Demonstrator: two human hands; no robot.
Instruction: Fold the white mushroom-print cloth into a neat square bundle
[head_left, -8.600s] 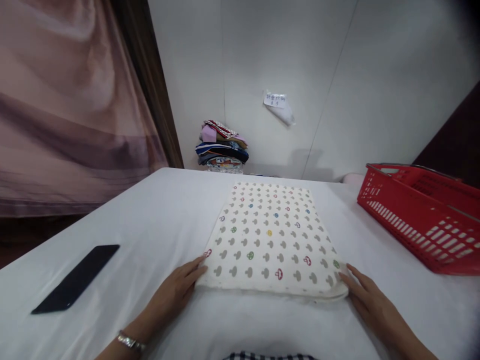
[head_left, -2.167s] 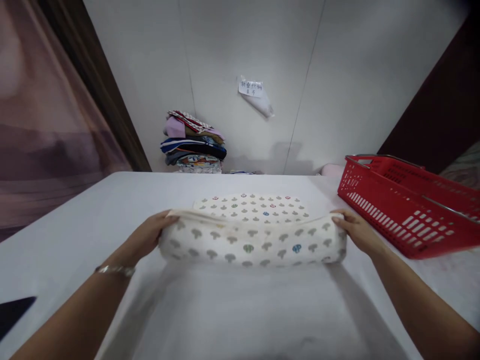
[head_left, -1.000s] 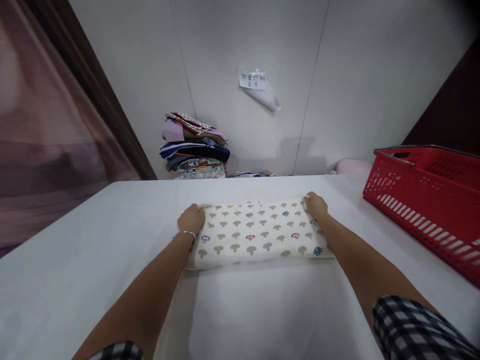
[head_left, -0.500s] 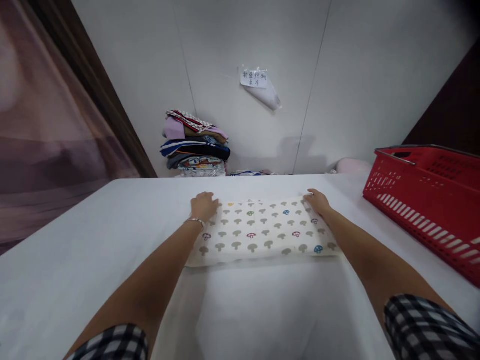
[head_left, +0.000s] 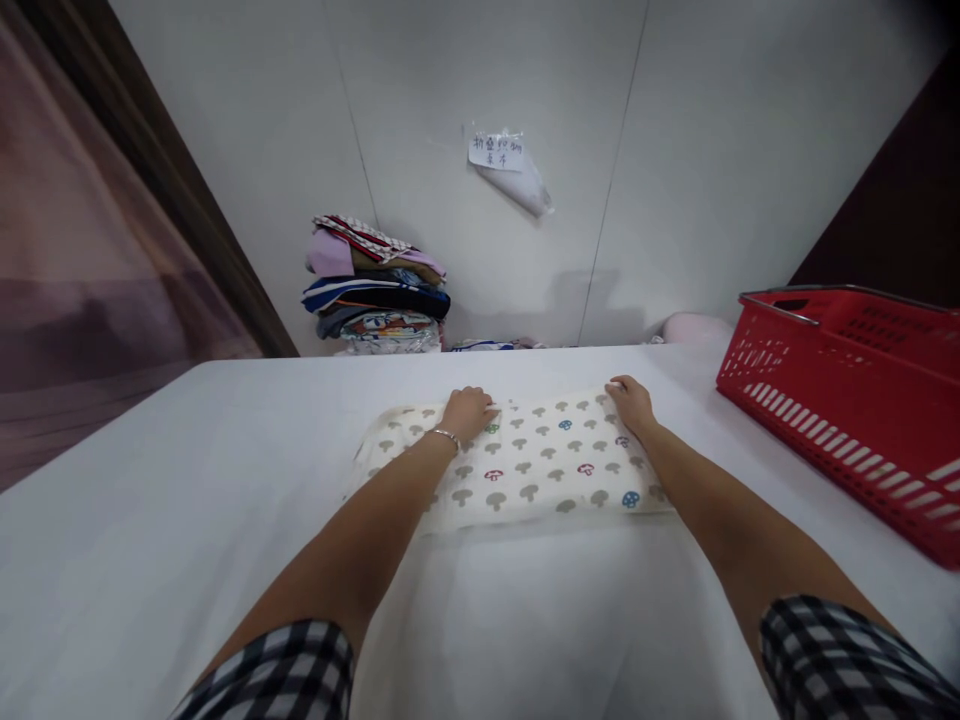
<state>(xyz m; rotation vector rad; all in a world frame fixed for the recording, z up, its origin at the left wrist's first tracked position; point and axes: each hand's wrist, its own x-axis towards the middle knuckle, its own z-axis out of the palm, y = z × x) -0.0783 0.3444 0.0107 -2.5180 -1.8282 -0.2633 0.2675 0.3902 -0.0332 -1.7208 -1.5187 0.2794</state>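
A white cloth printed with grey and a few coloured mushrooms (head_left: 544, 462) lies as a wide folded strip across the table before me. My left hand (head_left: 466, 412), with a bracelet at the wrist, reaches over the strip, its curled fingers closed on the far edge left of the middle. At the far right corner, my right hand (head_left: 631, 404) pinches the same cloth between thumb and fingers. The left end of the strip lies past my left forearm, which hides part of the print.
A red plastic basket (head_left: 840, 410) stands on the right of the white table (head_left: 187, 480). Beyond the far edge is a stack of folded fabrics (head_left: 379, 290). A paper note (head_left: 499, 152) hangs on the wall, and a curtain (head_left: 97, 250) covers the left side.
My left hand has moved right along the far edge, from the left corner toward the middle. The cloth's left end now shows beyond it. My right hand keeps its corner.
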